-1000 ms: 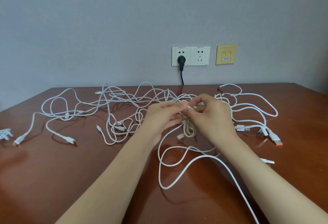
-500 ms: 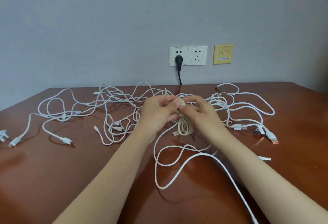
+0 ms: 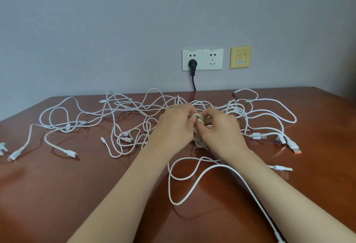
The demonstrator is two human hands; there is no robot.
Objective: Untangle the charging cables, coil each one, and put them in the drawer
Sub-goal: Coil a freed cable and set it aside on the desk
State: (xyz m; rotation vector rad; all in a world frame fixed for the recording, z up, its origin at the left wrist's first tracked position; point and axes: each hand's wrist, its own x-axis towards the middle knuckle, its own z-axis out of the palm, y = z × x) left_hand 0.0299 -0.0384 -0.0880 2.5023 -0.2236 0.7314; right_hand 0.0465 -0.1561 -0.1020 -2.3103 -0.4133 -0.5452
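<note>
We wind one cream cable [image 3: 199,125] into a coil above a table [image 3: 57,194] strewn with tangled white cables [image 3: 123,119].

Our left hand [image 3: 174,127] and right hand [image 3: 219,130] meet mid-table, both pinching the small coil between fingertips. To do this well, we should probably keep loops even, hold them firmly, and tuck the loose end round the bundle. No drawer is in view.

Both bare forearms reach forward and converge at centre. The left hand [image 3: 174,127] and right hand [image 3: 219,129] nearly touch, backs up, fingers curled in a pinch.
</note>
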